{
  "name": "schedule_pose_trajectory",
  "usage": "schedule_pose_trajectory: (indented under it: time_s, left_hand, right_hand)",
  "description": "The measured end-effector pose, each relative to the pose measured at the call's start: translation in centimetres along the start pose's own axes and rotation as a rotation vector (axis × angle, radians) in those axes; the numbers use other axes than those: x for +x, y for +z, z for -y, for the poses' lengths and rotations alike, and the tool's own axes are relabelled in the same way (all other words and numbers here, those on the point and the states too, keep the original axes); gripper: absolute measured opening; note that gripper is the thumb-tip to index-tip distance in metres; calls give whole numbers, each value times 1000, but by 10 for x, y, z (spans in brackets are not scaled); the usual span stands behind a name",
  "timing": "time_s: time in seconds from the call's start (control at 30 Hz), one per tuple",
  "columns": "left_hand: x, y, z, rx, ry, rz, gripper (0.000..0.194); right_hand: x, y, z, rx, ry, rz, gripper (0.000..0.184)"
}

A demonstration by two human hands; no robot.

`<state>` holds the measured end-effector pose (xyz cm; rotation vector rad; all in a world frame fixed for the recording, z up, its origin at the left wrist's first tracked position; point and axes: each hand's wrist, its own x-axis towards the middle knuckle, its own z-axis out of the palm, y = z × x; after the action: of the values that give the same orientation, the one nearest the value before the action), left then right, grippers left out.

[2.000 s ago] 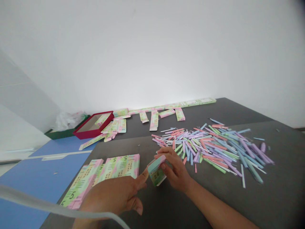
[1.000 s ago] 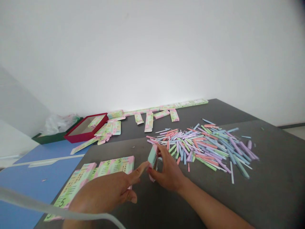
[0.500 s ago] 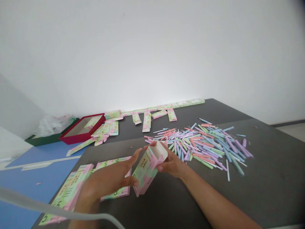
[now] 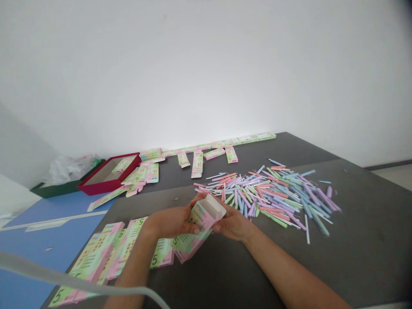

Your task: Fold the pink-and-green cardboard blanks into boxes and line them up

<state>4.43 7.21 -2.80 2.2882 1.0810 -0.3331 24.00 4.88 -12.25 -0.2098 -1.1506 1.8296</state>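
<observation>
Both the left hand [image 4: 178, 222] and right hand [image 4: 230, 221] hold an open printed carton [image 4: 198, 227].

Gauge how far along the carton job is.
Looks partway. Possibly done: the row of cartons against the wall, contents unseen. In hand: one open-ended carton, held by the left hand and right hand. Apparently left: the loose pile of coloured sticks. Can't tell whether the front-left cartons are filled.

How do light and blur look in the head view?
Head view: the wall glows palest around its middle, without harsh glare; the table is dark, shadows faint. Head view again: general softness, small print on the carton unreadable, the near cord smeared, the upper right corner darkened.
</observation>
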Motion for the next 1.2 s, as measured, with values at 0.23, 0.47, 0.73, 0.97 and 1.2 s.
schedule_pose_trajectory:
  time_s: [0.23, 0.47, 0.73, 0.97, 1.2]
  left_hand:
    - [-9, 2, 2, 4, 12, 87, 49]
    - [-9, -4, 0, -9, -32, 93, 47]
    - [-3, -9, 2, -80, 46, 101, 48]
    - [-3, -5, 8, -115, 74, 121, 45]
    - [-1, -5, 12, -113, 101, 128, 60]
  right_hand:
    - [8, 3, -9, -104, -123, -105, 59]
    - [4, 17, -16, -388, -247, -126, 56]
    - [-2, 21, -19, -602, -299, -251, 38]
    - [-5, 22, -25, -679, -309, -260, 46]
    - [-2, 24, -26, -556, -296, -292, 46]
